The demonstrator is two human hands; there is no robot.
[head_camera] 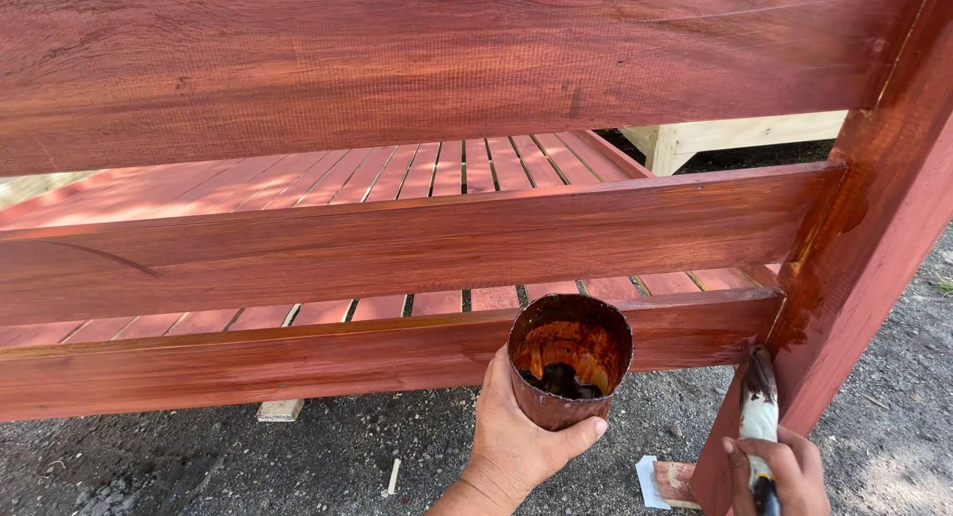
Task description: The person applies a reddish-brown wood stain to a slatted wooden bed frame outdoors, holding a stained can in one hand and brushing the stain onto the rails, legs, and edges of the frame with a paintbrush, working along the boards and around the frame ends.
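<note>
Down low, the left hand (521,432) is wrapped around a stain-smeared metal cup (569,362), dark liquid pooled in its bottom, held just in front of the lowest rail (248,362). The right hand (779,471) is clamped on a paintbrush (760,407), bristles touching the red-stained post (854,268) near its inner edge. Three stained rails meet that post, with open gaps between them. Below lies gravel ground (298,456), with a white scrap (648,481) beside the post's foot.
</note>
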